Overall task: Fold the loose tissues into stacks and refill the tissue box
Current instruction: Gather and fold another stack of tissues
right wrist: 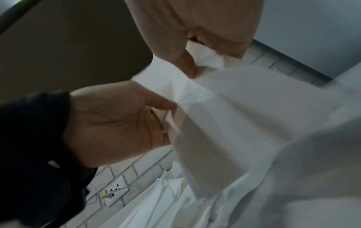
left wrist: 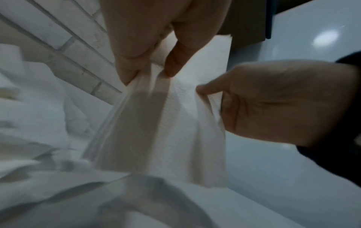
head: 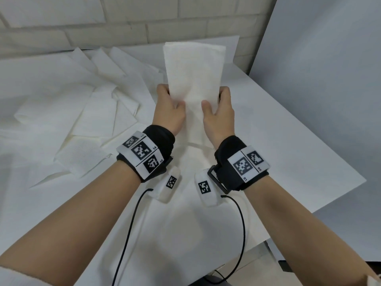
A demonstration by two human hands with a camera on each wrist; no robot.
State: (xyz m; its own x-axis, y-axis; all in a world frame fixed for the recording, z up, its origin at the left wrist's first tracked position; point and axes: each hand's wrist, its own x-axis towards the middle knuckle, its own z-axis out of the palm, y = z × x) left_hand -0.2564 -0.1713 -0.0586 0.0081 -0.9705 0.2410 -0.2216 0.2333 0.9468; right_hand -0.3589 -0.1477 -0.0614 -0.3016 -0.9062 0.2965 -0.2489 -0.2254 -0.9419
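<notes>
Tissue (head: 193,79) pinched by left hand (head: 168,112), right hand (head: 218,116); wristband reads L5.

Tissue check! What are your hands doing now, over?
Left hand and right hand both pinch one folded tissue, raised. Loose tissues on table. No box seen.

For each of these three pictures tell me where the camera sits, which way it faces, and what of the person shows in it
Head: on the head, looking forward and down; both forearms, left hand and right hand holding up a folded tissue over the table.
Left wrist: under the left hand, facing along its fingers; the right hand opposite.
Right wrist: under the right hand, facing its fingers; the left hand opposite.
Shared: all three show the folded tissue pinched by both hands.
</notes>
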